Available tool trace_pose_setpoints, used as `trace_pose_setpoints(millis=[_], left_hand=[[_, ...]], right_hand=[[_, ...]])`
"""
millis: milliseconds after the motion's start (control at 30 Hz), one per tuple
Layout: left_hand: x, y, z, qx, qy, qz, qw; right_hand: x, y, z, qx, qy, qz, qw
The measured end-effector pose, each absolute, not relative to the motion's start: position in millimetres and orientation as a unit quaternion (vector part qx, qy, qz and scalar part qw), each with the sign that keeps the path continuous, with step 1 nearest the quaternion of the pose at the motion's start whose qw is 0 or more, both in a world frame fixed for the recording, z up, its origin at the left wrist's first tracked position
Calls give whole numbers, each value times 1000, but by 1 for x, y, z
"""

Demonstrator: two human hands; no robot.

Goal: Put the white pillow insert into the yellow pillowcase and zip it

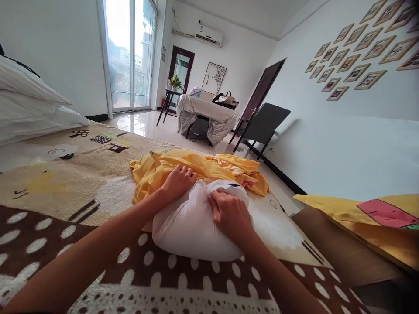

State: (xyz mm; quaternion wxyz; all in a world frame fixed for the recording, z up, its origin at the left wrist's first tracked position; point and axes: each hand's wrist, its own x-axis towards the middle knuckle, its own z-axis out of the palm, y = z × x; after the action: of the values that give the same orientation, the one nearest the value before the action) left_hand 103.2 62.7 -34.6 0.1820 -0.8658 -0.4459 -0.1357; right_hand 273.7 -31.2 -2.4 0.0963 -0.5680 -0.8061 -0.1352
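Note:
A plump white pillow (196, 231) lies bunched up on the bed in front of me. My right hand (231, 213) pinches the white fabric near its top, fingers curled in. Just left of it, my left hand (179, 182) rests where the pillow meets a crumpled yellow cloth (157, 172), its fingers bent over the yellow fabric; the fingertips are partly hidden. That cloth spreads behind the pillow and carries small coloured prints. A dark mark shows on the pillow's far edge.
A beige and brown patterned blanket (108, 183) covers the bed. White folded bedding (29, 104) is stacked at left. Beyond the right bed edge, yellow fabric with a pink print (389, 213) lies over a brown surface. A covered table (209, 109) and a dark chair (265, 122) stand farther off.

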Motion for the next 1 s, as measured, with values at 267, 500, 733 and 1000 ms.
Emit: trace_pose_setpoints(millis=[267,500,733,1000], left_hand=[[94,62,-16,-835,-490,-179,178],[93,55,-4,-786,-500,-251,262],[103,55,-5,-743,-563,-360,-22],[113,51,-7,-744,-564,-357,-34]], right_hand=[[268,-31,-2,-555,-815,-153,62],[262,-28,2,-556,-813,-169,47],[254,5,20,-562,-816,-130,31],[252,50,29,-598,-796,-68,57]])
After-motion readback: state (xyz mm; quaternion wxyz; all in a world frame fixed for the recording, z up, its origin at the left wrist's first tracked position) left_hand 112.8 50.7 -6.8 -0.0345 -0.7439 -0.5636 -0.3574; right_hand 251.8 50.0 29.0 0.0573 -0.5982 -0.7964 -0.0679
